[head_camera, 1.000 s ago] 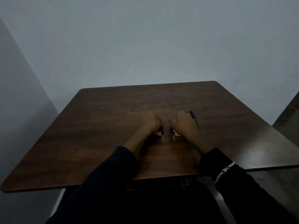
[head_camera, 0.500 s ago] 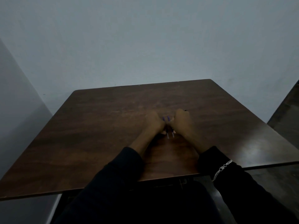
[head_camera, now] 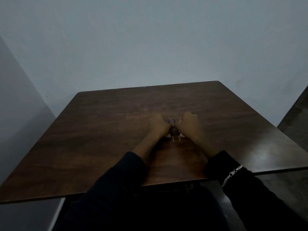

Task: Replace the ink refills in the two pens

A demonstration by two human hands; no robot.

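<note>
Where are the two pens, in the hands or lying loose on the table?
In the hands: the left hand grips one pen, the right hand the other pen, side by side, ends sticking out of both fists.

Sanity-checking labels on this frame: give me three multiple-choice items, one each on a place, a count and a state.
1. Where on the table are the left hand and right hand?
A) mid-table, close together
B) far left corner
C) off the near edge

2. How many thin blue shafts (pens or refills, too small to tell) show between the hands?
A) one
B) two
C) four

3. What are the hands doing?
A) lying flat on the wood
B) each curled round a shaft
C) both hanging below the table

Answers:
1 A, both fists sit side by side at mid-table.
2 B, the left shaft and right shaft lie parallel.
3 B, curled fingers wrap each shaft.
</note>
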